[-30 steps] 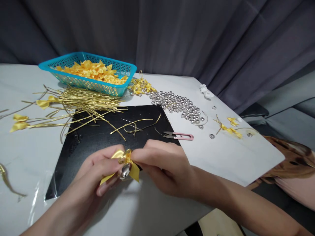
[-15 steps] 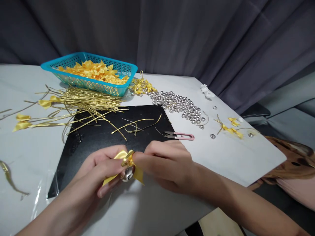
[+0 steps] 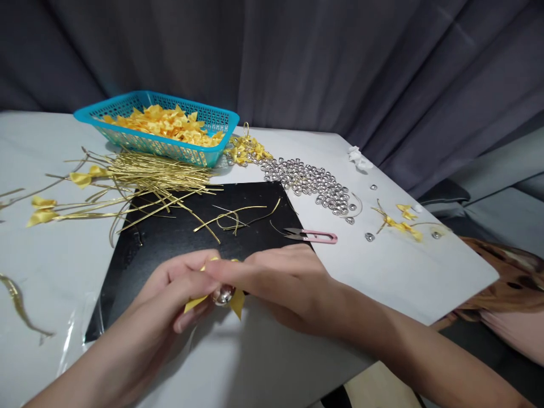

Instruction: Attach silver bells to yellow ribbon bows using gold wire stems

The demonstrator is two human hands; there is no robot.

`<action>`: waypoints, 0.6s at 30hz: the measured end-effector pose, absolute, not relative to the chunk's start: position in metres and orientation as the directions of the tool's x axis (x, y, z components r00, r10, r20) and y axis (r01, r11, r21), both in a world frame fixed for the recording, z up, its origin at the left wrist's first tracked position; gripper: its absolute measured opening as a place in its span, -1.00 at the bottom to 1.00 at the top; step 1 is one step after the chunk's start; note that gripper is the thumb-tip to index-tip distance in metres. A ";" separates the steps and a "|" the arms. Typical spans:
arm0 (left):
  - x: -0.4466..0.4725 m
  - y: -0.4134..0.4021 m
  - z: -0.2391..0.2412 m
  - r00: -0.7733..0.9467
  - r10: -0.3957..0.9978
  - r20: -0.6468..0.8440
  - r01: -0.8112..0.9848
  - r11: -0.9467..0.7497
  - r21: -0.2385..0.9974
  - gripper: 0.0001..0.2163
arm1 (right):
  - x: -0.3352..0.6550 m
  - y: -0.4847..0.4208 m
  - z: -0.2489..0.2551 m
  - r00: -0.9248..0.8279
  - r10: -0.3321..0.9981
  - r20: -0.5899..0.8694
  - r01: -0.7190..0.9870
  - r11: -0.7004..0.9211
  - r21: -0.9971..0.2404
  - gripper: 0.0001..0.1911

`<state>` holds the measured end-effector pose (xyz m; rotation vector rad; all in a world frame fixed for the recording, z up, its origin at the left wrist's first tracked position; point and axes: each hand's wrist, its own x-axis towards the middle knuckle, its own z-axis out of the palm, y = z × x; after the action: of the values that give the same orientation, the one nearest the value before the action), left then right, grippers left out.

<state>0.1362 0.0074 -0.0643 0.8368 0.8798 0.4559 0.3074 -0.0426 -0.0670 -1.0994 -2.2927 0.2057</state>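
Note:
Low in the head view, my left hand [image 3: 178, 289] pinches a yellow ribbon bow [image 3: 237, 304] between thumb and fingers. A shiny silver bell [image 3: 223, 295] hangs at the bow's middle, between its two tails. My right hand [image 3: 284, 283] is closed over the top of the bow, its fingers meeting my left thumb. The gold cord loop above the bell is covered by my fingers. Beneath and beyond both hands lies a black board [image 3: 170, 249]. Pink-handled thread snips [image 3: 317, 236] rest at the board's right edge.
A blue basket [image 3: 157, 137] of yellow bows stands at the back. Before it lies a bundle of gold cords [image 3: 157, 171]. A heap of silver bells [image 3: 310, 182] spreads to the right, near finished bow pieces [image 3: 249, 151]. Loose bows [image 3: 402, 225] and crumpled white paper [image 3: 359, 158] lie farther right.
My right fingers have moved left over the top of the bow, covering the gold loop seen before. The bow and bell stay in my left hand.

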 end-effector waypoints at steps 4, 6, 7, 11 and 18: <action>0.134 0.007 -0.066 0.556 0.662 -0.503 0.063 0.570 0.819 -0.74 | 0.303 -0.039 -0.081 -0.386 0.692 0.610 0.591 0.693 -0.413 -0.81; 0.132 0.007 -0.067 0.557 0.672 -0.488 0.064 0.551 0.832 -0.74 | 0.300 -0.040 -0.085 -0.325 0.654 0.683 0.561 0.715 -0.418 -0.87; 0.132 0.006 -0.067 0.558 0.678 -0.479 0.062 0.541 0.839 -0.73 | 0.299 -0.040 -0.086 -0.310 0.648 0.696 0.543 0.721 -0.430 -0.89; 0.131 0.005 -0.067 0.557 0.710 -0.430 0.059 0.483 0.874 -0.69 | 0.290 -0.043 -0.087 -0.179 0.683 0.708 0.472 0.691 -0.547 -0.90; 0.125 0.004 -0.077 0.459 0.831 -0.315 0.063 0.323 0.944 -0.57 | 0.274 -0.050 -0.096 0.020 0.789 0.615 0.326 0.576 -0.750 -0.91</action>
<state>0.1249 0.0045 -0.0775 1.1423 0.9819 0.6278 0.2743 -0.0498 -0.0957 -0.9698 -1.5679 0.4653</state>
